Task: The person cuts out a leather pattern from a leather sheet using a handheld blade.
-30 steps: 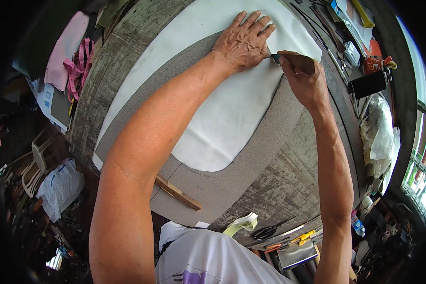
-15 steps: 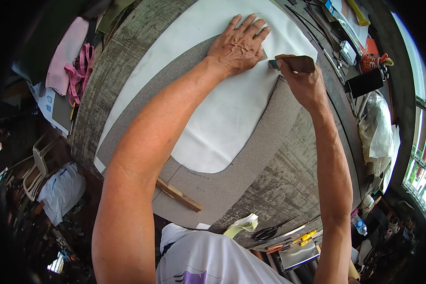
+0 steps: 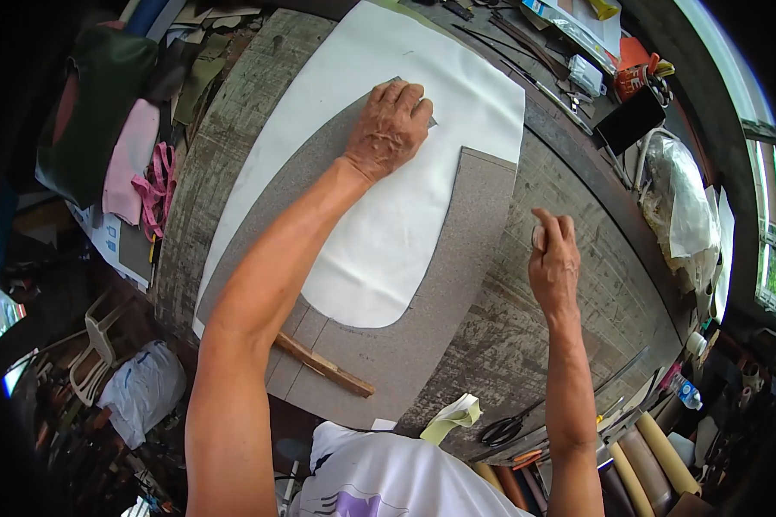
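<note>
A large white sheet (image 3: pixel 483 112), smooth like leather or vinyl, lies on the worn table. On top of it rests a grey U-shaped pattern board (image 3: pixel 444 258), its curved cut-out showing white beneath. My left hand (image 3: pixel 388 129) has its fingers curled over the tip of the board's left arm, gripping it. Off the sheet to the right, my right hand (image 3: pixel 555 267) hovers above the bare wood with fingers folded around something; only a small pale bit shows, too little to name. A wooden strip (image 3: pixel 323 364) lies across the board's near end.
Scissors (image 3: pixel 502 429) and a curled pale green strip (image 3: pixel 453 418) lie at the near edge. A black phone (image 3: pixel 629 127), a plastic bag (image 3: pixel 677 202) and tools line the right side. A pink tape measure (image 3: pixel 155 189) hangs at left; rolls of material (image 3: pixel 664 457) stand lower right.
My right hand has pulled back from the board's tip toward me, off the sheet. My left hand's spread fingers have curled onto the tip. The camera view has shifted.
</note>
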Motion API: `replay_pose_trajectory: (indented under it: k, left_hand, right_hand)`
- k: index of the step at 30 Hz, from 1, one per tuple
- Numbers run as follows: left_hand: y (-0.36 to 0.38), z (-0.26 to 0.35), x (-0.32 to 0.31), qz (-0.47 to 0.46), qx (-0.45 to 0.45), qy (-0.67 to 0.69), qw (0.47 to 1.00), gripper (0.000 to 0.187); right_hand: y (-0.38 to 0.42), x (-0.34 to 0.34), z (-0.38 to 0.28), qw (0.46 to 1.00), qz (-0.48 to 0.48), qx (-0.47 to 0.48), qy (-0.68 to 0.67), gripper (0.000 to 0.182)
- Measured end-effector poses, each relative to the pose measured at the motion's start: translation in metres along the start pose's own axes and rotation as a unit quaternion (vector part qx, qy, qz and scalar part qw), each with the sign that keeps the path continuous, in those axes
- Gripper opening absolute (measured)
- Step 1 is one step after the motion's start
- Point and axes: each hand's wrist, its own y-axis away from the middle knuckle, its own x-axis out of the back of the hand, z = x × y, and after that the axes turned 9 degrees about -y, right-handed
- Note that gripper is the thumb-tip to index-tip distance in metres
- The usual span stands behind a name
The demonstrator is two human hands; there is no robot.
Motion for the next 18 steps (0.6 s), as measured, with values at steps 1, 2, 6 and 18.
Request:
replay_pose_trajectory:
  k: [1, 2, 6, 18]
  left_hand:
    - [0.003, 0.01, 0.005, -0.017, 0.0, 0.014, 1.0, 0.03]
    - [0.008, 0.023, 0.012, -0.029, 0.017, 0.036, 0.999, 0.032]
    - [0.02, 0.069, 0.035, -0.059, 0.107, 0.093, 0.988, 0.045]
    - [0.026, 0.084, 0.025, -0.052, 0.083, 0.057, 0.994, 0.045]
  right_hand:
    - [0.009, 0.001, 0.002, 1.0, 0.008, -0.016, -0.012, 0.028]
    - [0.017, 0.002, 0.004, 0.999, 0.015, -0.031, -0.024, 0.026]
    - [0.002, 0.02, -0.006, 0.989, 0.062, -0.084, -0.109, 0.029]
    - [0.03, 0.003, -0.024, 0.999, -0.039, -0.019, -0.033, 0.037]
